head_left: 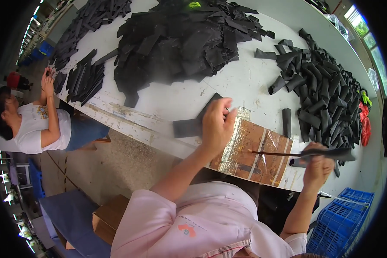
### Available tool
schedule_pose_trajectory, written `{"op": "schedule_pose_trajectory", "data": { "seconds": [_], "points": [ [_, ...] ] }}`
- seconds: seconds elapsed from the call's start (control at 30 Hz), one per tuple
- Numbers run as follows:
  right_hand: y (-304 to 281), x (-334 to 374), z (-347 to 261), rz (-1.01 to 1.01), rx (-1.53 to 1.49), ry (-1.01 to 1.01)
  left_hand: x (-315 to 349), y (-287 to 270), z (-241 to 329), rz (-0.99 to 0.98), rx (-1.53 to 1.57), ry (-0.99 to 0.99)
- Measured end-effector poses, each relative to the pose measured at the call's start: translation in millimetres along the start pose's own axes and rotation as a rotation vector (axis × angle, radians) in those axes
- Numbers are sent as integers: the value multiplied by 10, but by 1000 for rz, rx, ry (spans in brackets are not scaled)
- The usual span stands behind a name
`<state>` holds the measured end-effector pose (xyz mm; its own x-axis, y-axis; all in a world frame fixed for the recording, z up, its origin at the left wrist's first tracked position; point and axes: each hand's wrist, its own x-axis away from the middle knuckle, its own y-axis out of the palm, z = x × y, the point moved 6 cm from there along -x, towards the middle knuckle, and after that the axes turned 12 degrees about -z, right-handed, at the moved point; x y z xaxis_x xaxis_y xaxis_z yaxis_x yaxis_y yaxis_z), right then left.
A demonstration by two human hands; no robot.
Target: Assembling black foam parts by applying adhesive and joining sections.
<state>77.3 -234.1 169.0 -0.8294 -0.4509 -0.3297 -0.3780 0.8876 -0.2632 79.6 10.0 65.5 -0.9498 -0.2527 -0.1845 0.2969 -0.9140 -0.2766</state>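
Note:
My left hand (217, 127) is over the table's near edge, fingers bent and thumb apart, with nothing visible between them. Beside and partly behind it lie flat black fabric pieces (187, 128); whether it touches them is hidden. My right hand (319, 170) grips a black fabric tube (329, 154), slightly blurred, at the right. A thin brown rod (275, 153) runs from that tube leftward over a brown board (241, 139) wrapped in clear tape. Another black tube (287, 122) lies just beyond the board.
A large heap of flat black pieces (172, 47) covers the table's far middle. Finished-looking black tubes (322, 90) pile up at the right. Blue crates (342, 219) stand at lower right, a cardboard box (111, 217) at lower left. A co-worker (43, 122) sits at the left.

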Motion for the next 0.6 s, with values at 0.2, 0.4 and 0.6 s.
{"op": "schedule_pose_trajectory", "data": {
  "seconds": [0.2,0.4,0.6],
  "points": [
    [-413,106,768,399,-905,234,-254,-302,-866,-8,-750,-265],
    [326,1085,1237,381,-1059,730,-389,-267,-1066,29,-554,-77],
    [926,1058,934,241,-936,626,-372,-727,-331,310,-251,113]
  ]
}}
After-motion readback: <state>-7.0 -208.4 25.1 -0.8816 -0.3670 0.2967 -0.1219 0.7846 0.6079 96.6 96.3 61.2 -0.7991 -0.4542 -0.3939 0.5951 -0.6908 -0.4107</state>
